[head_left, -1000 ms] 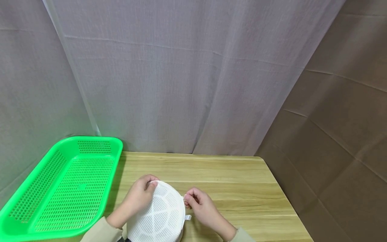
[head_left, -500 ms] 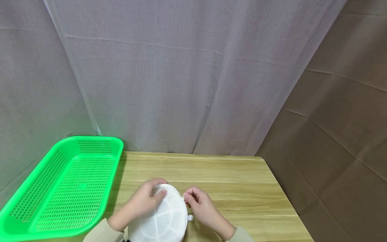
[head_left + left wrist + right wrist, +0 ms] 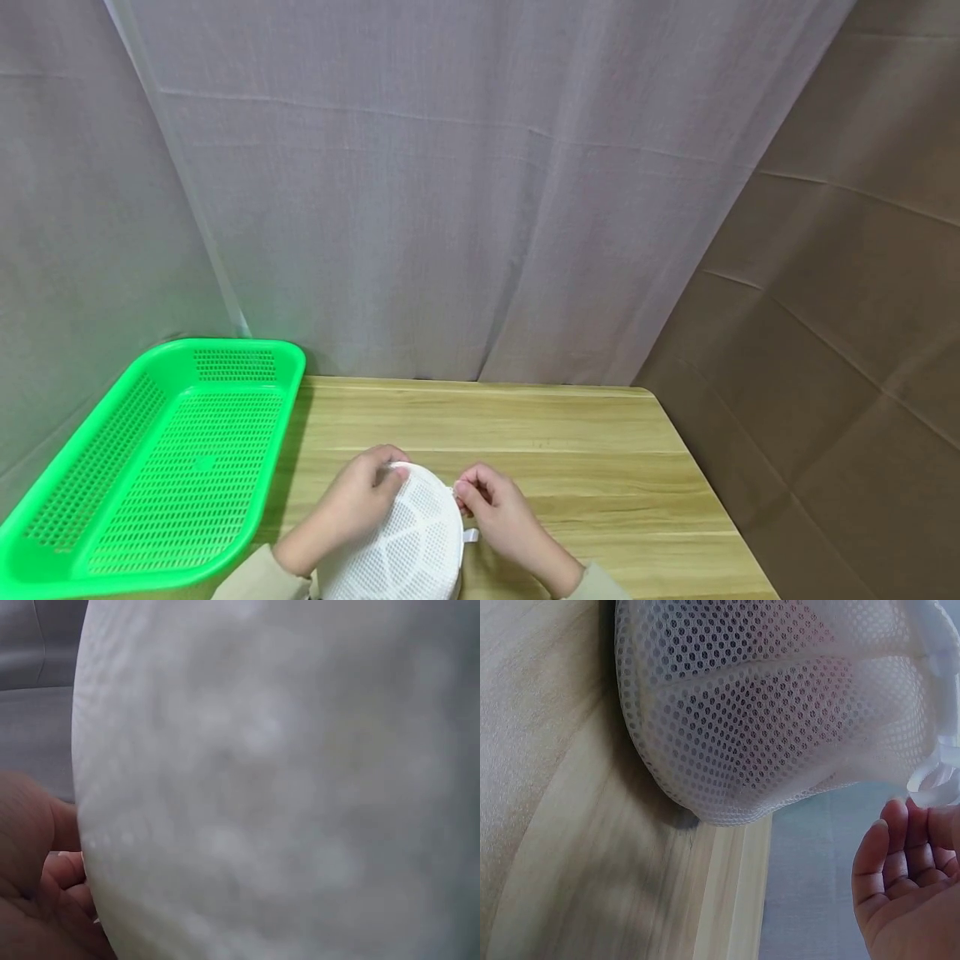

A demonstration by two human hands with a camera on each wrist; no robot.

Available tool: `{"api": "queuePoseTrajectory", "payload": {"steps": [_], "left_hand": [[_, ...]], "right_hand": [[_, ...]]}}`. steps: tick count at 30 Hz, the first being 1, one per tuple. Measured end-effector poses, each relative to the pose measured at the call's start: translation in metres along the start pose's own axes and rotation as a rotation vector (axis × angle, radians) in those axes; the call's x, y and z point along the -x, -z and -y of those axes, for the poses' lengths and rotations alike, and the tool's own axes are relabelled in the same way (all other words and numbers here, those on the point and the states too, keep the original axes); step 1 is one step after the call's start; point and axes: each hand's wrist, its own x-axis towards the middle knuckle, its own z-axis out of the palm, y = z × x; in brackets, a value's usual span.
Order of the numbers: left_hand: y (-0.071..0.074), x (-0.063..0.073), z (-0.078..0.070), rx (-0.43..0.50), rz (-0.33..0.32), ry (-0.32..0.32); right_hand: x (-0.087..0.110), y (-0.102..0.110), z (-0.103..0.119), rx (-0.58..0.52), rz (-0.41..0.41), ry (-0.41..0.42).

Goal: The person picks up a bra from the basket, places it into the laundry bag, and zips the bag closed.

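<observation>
A round white mesh laundry bag (image 3: 405, 542) stands at the table's front, its flat ribbed top facing up. My left hand (image 3: 356, 504) grips its far left edge, thumb on top of the mesh and fingers over the side. At the right rim my right hand (image 3: 498, 512) pinches a small white zipper pull between thumb and index finger. Just below that hand a white fabric tab (image 3: 470, 536) sticks out from the rim. The right wrist view shows the bag's sagging mesh side (image 3: 742, 735) and the other fingers of the right hand loosely curled. Blurred white mesh (image 3: 262, 780) fills most of the left wrist view.
A green plastic basket (image 3: 281, 425) with perforated walls stands on the left. The wood-grain table (image 3: 570, 425) reaches back to a grey curtain (image 3: 390, 208). Brown cloth (image 3: 825, 292) hangs along the right side.
The bag's far edge has come down a little toward me, and the left hand has shifted slightly down and right with it. The right hand stays at the rim, almost still.
</observation>
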Motion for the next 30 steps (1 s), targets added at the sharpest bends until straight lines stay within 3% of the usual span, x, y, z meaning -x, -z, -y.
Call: {"api": "queuePoseTrajectory", "payload": {"steps": [11, 21, 23, 30], "left_hand": [[0.0028, -0.0020, 0.0043, 0.002, -0.049, 0.098], [0.0052, -0.0006, 0.0025, 0.003, -0.057, 0.087], [0.0057, -0.0001, 0.0018, 0.015, -0.026, 0.056], [0.0020, 0.0016, -0.0016, -0.030, 0.111, -0.145]], "right_hand": [[0.0031, 0.0017, 0.0016, 0.032, 0.008, 0.005], [0.0029, 0.0010, 0.0007, 0.042, -0.002, 0.002], [0.0021, 0.0009, -0.0004, 0.034, -0.005, 0.006], [-0.0011, -0.0009, -0.0014, 0.025, -0.006, 0.009]]}}
